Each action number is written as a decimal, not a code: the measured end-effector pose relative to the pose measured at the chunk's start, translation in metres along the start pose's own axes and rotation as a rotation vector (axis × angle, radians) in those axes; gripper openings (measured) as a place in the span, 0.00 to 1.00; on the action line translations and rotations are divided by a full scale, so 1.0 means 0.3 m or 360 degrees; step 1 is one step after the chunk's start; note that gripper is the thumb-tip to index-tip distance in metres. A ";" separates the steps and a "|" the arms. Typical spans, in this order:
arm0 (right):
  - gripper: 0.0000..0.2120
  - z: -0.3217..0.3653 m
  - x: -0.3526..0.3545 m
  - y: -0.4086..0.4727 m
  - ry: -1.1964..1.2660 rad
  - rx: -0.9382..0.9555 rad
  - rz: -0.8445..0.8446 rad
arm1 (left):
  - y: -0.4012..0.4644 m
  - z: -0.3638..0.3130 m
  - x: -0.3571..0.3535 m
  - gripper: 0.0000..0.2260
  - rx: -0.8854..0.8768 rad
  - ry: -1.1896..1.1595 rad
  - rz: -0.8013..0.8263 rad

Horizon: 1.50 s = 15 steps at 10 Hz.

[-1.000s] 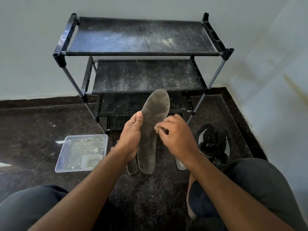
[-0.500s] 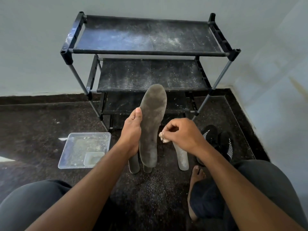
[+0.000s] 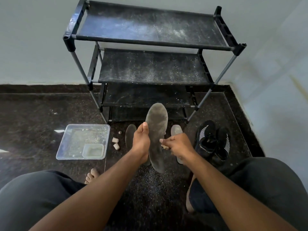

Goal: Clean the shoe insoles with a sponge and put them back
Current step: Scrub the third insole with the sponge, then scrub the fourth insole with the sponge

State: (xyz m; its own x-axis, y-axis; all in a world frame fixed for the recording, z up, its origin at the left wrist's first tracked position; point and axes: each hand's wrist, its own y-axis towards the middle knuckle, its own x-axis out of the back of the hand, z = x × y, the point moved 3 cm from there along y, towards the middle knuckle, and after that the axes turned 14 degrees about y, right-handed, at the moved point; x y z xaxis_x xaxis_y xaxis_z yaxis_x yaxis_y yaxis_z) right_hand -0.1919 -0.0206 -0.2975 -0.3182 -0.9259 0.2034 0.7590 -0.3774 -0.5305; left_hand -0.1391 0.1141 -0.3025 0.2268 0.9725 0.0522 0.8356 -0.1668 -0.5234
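Dark speckled floor is met by pale walls; an insole is gripped by the left hand, a sponge pinched by the right hand.

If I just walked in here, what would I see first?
First, the big grey insole held upright in the middle: the left hand grips its edge while the right hand pinches a small sponge piece against it. Behind stands a dusty black shoe rack by the wall. On the floor, a clear tray lies to the left and black shoes to the right.
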 end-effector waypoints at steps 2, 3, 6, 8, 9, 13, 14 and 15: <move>0.11 -0.185 0.031 0.124 0.0037 -0.0291 -0.0256 | 0.076 0.181 -0.060 0.17 0.0137 0.0289 -0.0029; 0.13 -0.288 0.071 0.236 -0.0129 -0.0359 -0.0300 | 0.217 0.377 -0.099 0.17 0.0326 0.0469 0.0177; 0.15 -0.521 0.055 0.640 -0.0354 -0.0555 -0.0255 | 0.511 0.623 -0.215 0.16 0.0678 0.0439 0.0234; 0.17 -0.613 0.029 0.801 -0.0443 -0.0683 -0.0234 | 0.615 0.615 -0.260 0.08 0.0651 0.0504 0.0258; 0.15 -0.657 0.025 0.847 -0.0405 -0.0708 -0.0182 | 0.654 0.649 -0.257 0.15 0.0616 0.0571 0.0198; 0.19 -0.671 0.067 0.851 -0.0341 -0.0386 -0.0073 | 0.660 0.640 -0.274 0.12 0.0515 0.0982 -0.0008; 0.14 -0.643 0.148 0.875 -0.0358 -0.0339 -0.0117 | 0.661 0.618 -0.322 0.12 0.0394 0.0938 0.0077; 0.12 -0.627 0.273 0.915 -0.0470 -0.0357 -0.0289 | 0.688 0.610 -0.423 0.13 0.0480 0.0666 0.0254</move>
State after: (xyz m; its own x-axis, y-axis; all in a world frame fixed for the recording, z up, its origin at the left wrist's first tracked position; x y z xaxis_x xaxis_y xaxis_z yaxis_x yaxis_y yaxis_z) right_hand -0.1166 -0.1974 -0.5812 -0.2342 -0.8210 0.5206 0.5525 -0.5530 -0.6236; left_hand -0.0870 -0.0140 -0.5729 0.5704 0.7810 0.2544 0.6078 -0.1931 -0.7702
